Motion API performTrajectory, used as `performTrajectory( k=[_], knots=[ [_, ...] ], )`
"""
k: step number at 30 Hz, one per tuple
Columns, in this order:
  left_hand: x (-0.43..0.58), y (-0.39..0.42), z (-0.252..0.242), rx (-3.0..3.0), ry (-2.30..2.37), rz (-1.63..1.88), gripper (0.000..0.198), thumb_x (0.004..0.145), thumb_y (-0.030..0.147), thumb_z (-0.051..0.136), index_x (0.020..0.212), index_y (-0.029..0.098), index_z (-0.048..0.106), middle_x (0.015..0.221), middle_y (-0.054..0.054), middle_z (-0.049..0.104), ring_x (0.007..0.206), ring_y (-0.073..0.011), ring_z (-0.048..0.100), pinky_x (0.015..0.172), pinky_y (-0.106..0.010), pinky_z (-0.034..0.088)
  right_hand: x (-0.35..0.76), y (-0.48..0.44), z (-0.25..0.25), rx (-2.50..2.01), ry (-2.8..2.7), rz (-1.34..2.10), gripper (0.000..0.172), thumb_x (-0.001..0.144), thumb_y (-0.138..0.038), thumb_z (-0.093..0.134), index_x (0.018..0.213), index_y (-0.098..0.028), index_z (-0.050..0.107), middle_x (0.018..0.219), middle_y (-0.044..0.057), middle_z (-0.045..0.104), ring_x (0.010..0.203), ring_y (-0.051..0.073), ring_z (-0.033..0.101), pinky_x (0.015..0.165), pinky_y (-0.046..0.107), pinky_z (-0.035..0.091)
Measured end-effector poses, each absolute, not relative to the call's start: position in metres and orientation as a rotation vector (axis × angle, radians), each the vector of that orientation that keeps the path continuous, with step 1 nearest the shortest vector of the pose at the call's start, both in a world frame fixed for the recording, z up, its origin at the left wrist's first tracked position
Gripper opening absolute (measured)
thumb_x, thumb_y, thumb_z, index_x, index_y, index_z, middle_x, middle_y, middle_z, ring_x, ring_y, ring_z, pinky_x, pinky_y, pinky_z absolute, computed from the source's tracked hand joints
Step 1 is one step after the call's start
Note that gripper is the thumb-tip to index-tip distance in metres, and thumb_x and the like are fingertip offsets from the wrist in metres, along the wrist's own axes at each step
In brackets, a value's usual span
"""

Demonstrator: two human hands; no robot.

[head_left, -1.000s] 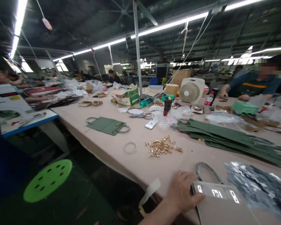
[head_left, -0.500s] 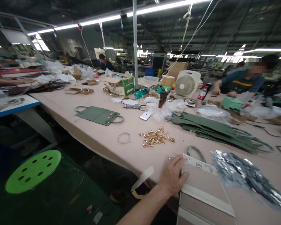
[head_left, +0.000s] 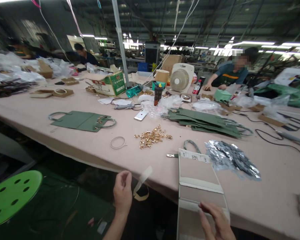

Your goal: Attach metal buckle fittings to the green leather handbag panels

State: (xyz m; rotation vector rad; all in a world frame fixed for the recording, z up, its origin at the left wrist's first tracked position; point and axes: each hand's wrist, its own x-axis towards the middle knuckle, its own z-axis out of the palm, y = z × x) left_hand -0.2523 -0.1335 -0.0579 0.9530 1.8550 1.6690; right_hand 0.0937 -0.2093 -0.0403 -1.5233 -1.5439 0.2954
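Note:
My left hand (head_left: 123,192) is raised at the table's front edge, fingers curled and thumb tip close to them; anything pinched there is hidden. Just right of it, a pale strip (head_left: 143,178) sticks up at the edge, with a yellowish loop (head_left: 141,195) below. My right hand (head_left: 216,220) is over the lower part of a beige-lined bag panel (head_left: 196,170), thumb and index finger apart, holding nothing visible. The panel overhangs the table edge. A grey-green handle (head_left: 192,145) tops it, and a small strap with a metal tip (head_left: 172,155) pokes out at its left.
Gold-coloured metal fittings (head_left: 151,137) lie mid-table beside a coiled cord (head_left: 118,142). Green bag pieces (head_left: 202,121) are stacked behind; another green bag piece (head_left: 81,120) lies left. Silvery packets (head_left: 231,158) are right of the panel. A green stool (head_left: 13,196) stands lower left.
My left hand has left the panel's top corner and moved left to the table edge. My right hand has come into view over the panel. The view has turned right.

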Motion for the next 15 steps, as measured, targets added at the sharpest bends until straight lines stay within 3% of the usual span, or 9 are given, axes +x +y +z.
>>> performTrajectory(
  k=[2,8,11,15],
  knots=[
    [-0.255,-0.139,-0.058,0.961,1.851,1.587,0.039,0.089,0.054,0.067,0.104,0.018,0.067,0.099,-0.008,0.074,0.097,-0.0266,0.073,0.088,-0.039,0.059,0.064,-0.189,-0.02,-1.425,-1.719,0.381,0.024,0.097,-0.039,0.063,0.117,-0.029,0.071,0.114,0.011,0.074,0.108,0.03,0.071,0.094,0.045,0.061],
    [-0.245,-0.13,-0.029,1.38,1.898,1.477,0.034,0.095,0.049,0.058,0.113,0.021,0.07,0.113,-0.01,0.075,0.104,-0.0275,0.071,0.096,-0.043,0.057,-0.012,-0.109,0.034,-1.182,-1.987,0.683,0.034,0.103,-0.023,0.048,0.133,-0.028,0.062,0.132,0.01,0.065,0.126,0.024,0.061,0.112,0.041,0.05],
    [-0.242,-0.119,-0.02,1.516,1.871,1.453,0.034,0.098,0.045,0.054,0.117,0.022,0.07,0.12,-0.01,0.074,0.109,-0.0279,0.07,0.099,-0.043,0.056,-0.041,-0.078,0.035,-1.197,-2.058,0.725,0.04,0.102,-0.022,0.051,0.141,-0.025,0.057,0.134,0.011,0.062,0.126,0.024,0.06,0.112,0.041,0.049],
    [-0.247,-0.115,-0.024,1.511,1.859,1.4,0.036,0.098,0.043,0.052,0.123,0.024,0.068,0.126,-0.009,0.072,0.112,-0.028,0.069,0.101,-0.045,0.055,-0.063,-0.067,0.015,-1.314,-2.123,0.625,0.038,0.096,-0.027,0.065,0.133,-0.025,0.065,0.133,0.012,0.062,0.124,0.03,0.057,0.109,0.047,0.048]
  ],
)
